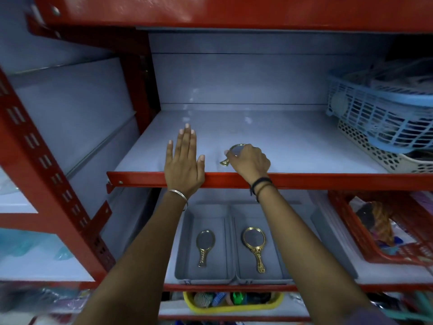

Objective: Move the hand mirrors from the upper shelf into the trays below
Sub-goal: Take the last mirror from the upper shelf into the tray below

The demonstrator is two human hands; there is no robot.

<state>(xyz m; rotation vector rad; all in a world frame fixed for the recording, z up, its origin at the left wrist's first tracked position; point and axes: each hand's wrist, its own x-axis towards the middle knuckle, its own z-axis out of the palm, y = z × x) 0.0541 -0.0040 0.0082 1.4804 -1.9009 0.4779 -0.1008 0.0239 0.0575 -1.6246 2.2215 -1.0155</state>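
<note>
On the upper shelf (293,146) my right hand (250,160) is closed around a small gold hand mirror (236,150); its handle end sticks out at the lower left of my fingers. My left hand (184,160) lies flat and open on the shelf's front edge, holding nothing. On the shelf below stand two grey trays side by side. The left tray (185,231) holds one gold hand mirror (204,246). The right tray (276,268) holds a larger gold hand mirror (255,245). My forearms pass in front of both trays.
A blue basket (375,116) sits on a white perforated basket (384,156) at the upper shelf's right end. A red basket (384,235) of goods stands right of the trays. A yellow tray (234,306) of combs is below. Red uprights (42,165) frame the left.
</note>
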